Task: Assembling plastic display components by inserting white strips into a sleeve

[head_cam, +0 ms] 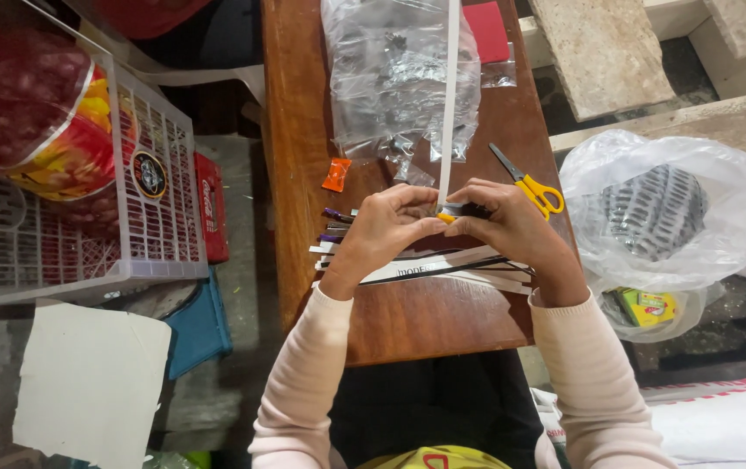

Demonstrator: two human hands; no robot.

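Over the narrow wooden table [407,321], polished and reddish brown, both hands meet at its middle; the left hand [387,227] is curled, fingertips pressed together on a small dark piece with a yellow tip [453,213], and the right hand [510,221] pinches the same piece from the other side, thumb and fingers closed on it; a long thin white strip [449,95], flat and matte, runs from between the hands straight up the table. Under the wrists lies a fan of flat paper strips [451,265], white and black, stacked loosely; several slim purple and dark sticks [335,224] poke out just left of the left hand. Beyond the hands sit crinkled clear plastic bags [390,74] holding small dark pieces, glossy and wrinkled; a small orange wrapper [336,175] lies near them; yellow-handled scissors [529,184] rest just beside the right hand, blades pointing away. Left of the table stands a white plastic lattice crate [160,200]; right of it, a translucent white bag [659,213] bulges over a ribbed grey bundle; pale pink sleeves [303,382] cover both forearms.
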